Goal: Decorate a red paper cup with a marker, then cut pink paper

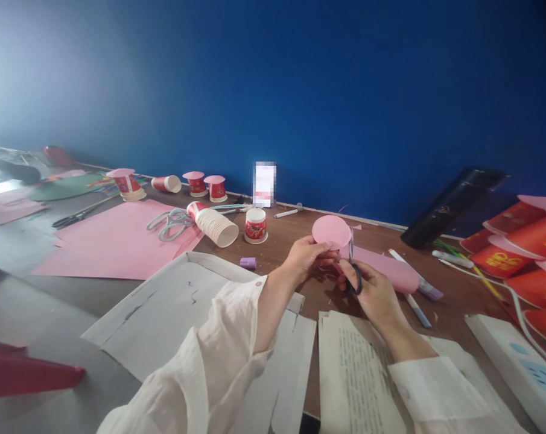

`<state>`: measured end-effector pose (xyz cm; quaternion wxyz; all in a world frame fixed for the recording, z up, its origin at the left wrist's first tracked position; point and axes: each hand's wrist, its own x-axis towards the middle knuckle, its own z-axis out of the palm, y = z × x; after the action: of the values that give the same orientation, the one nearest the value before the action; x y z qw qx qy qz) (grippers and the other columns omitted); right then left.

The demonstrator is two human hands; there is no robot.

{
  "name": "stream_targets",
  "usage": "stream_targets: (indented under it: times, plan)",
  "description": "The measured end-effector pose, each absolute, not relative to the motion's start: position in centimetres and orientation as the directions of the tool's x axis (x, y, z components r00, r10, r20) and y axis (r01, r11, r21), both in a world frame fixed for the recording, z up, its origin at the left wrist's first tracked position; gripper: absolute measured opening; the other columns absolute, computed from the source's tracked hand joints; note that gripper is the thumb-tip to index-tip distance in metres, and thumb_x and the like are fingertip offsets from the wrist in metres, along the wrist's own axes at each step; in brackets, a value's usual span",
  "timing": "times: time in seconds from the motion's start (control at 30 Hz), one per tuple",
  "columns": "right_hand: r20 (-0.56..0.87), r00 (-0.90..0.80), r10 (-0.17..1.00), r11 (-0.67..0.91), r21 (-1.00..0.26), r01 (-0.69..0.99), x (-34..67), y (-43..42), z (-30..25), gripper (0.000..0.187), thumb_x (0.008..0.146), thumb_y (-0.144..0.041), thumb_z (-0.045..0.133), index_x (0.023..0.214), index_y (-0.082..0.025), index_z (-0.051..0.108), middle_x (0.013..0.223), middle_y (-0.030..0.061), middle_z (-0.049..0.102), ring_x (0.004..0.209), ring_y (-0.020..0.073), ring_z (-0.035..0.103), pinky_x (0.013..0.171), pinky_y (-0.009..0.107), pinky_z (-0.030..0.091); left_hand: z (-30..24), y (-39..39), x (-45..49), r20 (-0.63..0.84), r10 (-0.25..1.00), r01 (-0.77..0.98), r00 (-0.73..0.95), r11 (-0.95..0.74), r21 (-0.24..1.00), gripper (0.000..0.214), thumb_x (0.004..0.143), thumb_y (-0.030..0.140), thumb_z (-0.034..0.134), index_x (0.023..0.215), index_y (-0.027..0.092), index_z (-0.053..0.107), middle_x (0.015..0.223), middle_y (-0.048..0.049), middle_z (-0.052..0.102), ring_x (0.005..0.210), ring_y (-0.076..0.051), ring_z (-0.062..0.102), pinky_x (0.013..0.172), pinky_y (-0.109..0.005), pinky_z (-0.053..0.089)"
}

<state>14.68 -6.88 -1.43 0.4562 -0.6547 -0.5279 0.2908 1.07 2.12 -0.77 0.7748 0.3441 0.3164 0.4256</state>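
Note:
Between the thumb and fingers of my left hand (309, 258) is a pink paper circle (330, 231), held up above the table. My right hand (374, 292) grips black-handled scissors (356, 279), and their blades stand along the circle's right edge. A thin pink strip (355, 227) shows beside the blades. Behind my right hand lies a rolled pink sheet (393, 270). Below my hands an open printed book (358, 374) rests near the table's front edge. My fingers partly hide the scissor handles and the circle's lower edge.
Left of my hands stand a red paper cup (256, 226), a toppled stack of cups (216, 224) and large pink paper (105, 244). A lit phone (264, 184) leans on the blue wall. At right are a black cylinder (456, 205), red decorations (526, 253) and a power strip (517, 361).

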Motion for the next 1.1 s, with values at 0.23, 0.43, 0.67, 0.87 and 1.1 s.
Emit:
stream_targets:
  times: [0.23,0.43,0.67,0.87,1.1]
  plan:
    - [0.108,0.272,0.956,-0.02,-0.903,0.429,14.7,-6.82,-1.44,0.047,0.081,-0.065,0.063,0.078,-0.018,0.07,0.063,0.0013,0.066,0.062,0.017,0.059,0.061,0.027,0.045,-0.67,2.07,1.12,-0.208,0.881,-0.448,0.425,0.404,0.798,0.002,0.083,0.008,0.067,0.083,0.01,0.067,0.071,-0.0076,0.071,0.061,-0.011,0.066,0.062,-0.022,0.053]
    - [0.117,0.265,0.957,-0.011,-0.899,0.437,14.71,-6.71,-1.55,0.047,0.081,-0.065,0.063,0.076,-0.019,0.07,0.063,0.0012,0.066,0.062,0.0171,0.059,0.061,0.027,0.046,-0.76,2.04,1.12,-0.208,0.88,-0.446,0.427,0.405,0.798,0.003,0.082,0.01,0.069,0.082,0.01,0.066,0.069,-0.0074,0.071,0.061,-0.012,0.065,0.062,-0.022,0.053]
    - [0.112,0.271,0.956,-0.021,-0.896,0.444,14.7,-6.76,-1.46,0.046,0.082,-0.064,0.062,0.075,-0.019,0.069,0.063,0.0015,0.067,0.062,0.0174,0.06,0.061,0.027,0.046,-0.76,2.04,1.1,-0.192,0.876,-0.448,0.442,0.401,0.799,0.003,0.084,0.008,0.066,0.082,0.01,0.066,0.068,-0.006,0.07,0.06,-0.01,0.065,0.059,-0.019,0.053]
    - [0.124,0.275,0.953,-0.006,-0.903,0.429,14.72,-6.72,-1.56,0.047,0.081,-0.065,0.063,0.08,-0.019,0.071,0.062,0.0014,0.067,0.062,0.0179,0.06,0.061,0.027,0.047,-0.83,2.09,1.1,-0.192,0.879,-0.449,0.436,0.398,0.8,0.003,0.081,0.011,0.07,0.083,0.01,0.068,0.07,-0.0071,0.071,0.061,-0.011,0.065,0.06,-0.02,0.053]
    - [0.126,0.274,0.953,-0.007,-0.899,0.437,14.71,-6.74,-1.5,0.046,0.081,-0.064,0.063,0.078,-0.019,0.07,0.062,0.0013,0.066,0.062,0.0172,0.059,0.061,0.027,0.046,-0.88,2.12,1.12,-0.208,0.885,-0.441,0.416,0.396,0.805,0.003,0.081,0.01,0.07,0.084,0.011,0.068,0.074,-0.0082,0.072,0.063,-0.012,0.066,0.062,-0.023,0.053]
